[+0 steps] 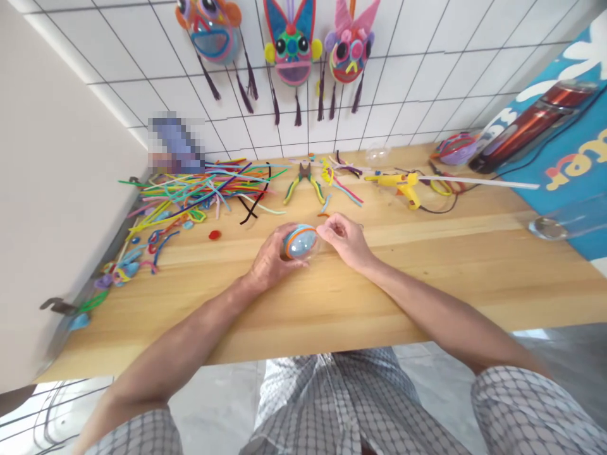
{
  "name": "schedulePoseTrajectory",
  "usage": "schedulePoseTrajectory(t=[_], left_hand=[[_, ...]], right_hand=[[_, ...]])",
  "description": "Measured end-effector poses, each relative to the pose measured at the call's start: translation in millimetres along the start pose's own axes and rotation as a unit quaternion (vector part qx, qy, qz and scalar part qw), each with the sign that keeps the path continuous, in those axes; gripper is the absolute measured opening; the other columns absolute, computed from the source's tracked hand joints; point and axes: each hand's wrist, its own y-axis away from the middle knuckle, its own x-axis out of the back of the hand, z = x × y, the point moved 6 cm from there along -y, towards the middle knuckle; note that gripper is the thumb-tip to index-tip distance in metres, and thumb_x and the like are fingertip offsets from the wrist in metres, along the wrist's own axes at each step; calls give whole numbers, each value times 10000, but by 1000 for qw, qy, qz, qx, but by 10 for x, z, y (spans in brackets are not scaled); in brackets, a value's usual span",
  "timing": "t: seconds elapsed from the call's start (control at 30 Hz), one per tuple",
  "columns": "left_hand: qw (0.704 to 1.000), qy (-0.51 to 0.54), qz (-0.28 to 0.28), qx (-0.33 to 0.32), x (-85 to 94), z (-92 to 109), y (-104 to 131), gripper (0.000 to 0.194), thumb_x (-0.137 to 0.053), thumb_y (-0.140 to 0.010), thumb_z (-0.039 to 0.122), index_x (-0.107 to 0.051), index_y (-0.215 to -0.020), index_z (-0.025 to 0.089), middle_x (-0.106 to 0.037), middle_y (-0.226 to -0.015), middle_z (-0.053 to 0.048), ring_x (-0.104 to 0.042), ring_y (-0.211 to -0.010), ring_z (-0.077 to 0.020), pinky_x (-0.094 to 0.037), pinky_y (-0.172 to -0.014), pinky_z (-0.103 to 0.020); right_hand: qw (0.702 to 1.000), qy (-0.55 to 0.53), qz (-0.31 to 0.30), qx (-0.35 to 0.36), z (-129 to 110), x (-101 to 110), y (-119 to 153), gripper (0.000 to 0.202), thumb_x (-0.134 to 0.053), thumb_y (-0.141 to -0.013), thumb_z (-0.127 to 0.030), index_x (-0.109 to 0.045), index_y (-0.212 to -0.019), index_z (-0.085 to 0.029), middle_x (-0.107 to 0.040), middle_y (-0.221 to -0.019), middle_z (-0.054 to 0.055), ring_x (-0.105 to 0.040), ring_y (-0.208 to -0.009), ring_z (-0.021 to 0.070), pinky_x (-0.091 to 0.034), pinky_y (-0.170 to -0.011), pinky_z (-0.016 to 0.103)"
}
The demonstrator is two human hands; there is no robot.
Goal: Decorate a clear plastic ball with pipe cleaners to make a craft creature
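Two forearms [208, 325] slant inward over the table [450, 272]. The left hand [271, 259] curls around the left side of the ball [302, 244], its grip wrapped about it. The right hand [348, 240] bends in at the ball's right edge, thumb and fingertips pressed together, contents unclear. Beyond lie pliers [304, 178].

Left hand [270, 259] holding clear ball [301, 242], right hand [348, 241] alongside
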Motion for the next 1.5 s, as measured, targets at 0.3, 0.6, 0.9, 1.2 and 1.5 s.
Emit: schedulePoseTrajectory(t=[0.3,0.6,0.9,1.2,1.5], left_hand=[[999,13,-11,29,-11,-21,-16,935,-966,-746,518,-477,-1499,257,-630,-1496,-180,-619,-1424,-376,-502,-1201,-581],[999,11,12,39,1,-58,-29,925,-956,-760,516,-476,-1498,234,-628,-1492,-192,-615,-1423,-378,-485,-1212,-586],[1000,13,1,10,-28,-20,-37,911,-967,-769,406,-463,-1511,247,-625,-1509,-191,-611,-1437,-375,-493,-1211,-585],[977,121,20,175,-51,-247,43,990,-1021,-652,456,-516,-1469,217,-666,-1445,-168,-665,-1355,-357,-519,-1184,-547],[978,70,-11,194,-69,-212,-58,868,-985,-674,361,-588,-1431,204,-701,-1419,-147,-671,-1340,-360,-512,-1192,-554]], right_hand=[[998,7,-60,10,61,-100,-5,390,-621,-987,-579,-567,-786,-250,-560,-680,-34,-524,-689,171,-403,-693,332],[1000,1,-26,-4,27,-39,-6,526,-647,-936,-734,-547,-749,-253,-573,-633,-34,-540,-622,169,-403,-644,331],[998,28,-51,6,-23,-47,9,374,-628,-988,-552,-563,-773,-253,-625,-630,-37,-568,-623,161,-431,-664,326],[986,-121,111,-8,85,446,-377,377,-787,-809,-520,-525,-939,-282,-598,-706,-70,-497,-531,109,-425,-528,280],[951,-72,251,165,-865,1749,-434,213,-825,-805,-389,-632,-834,-304,-468,-617,-50,-377,-464,115,-292,-434,303]])
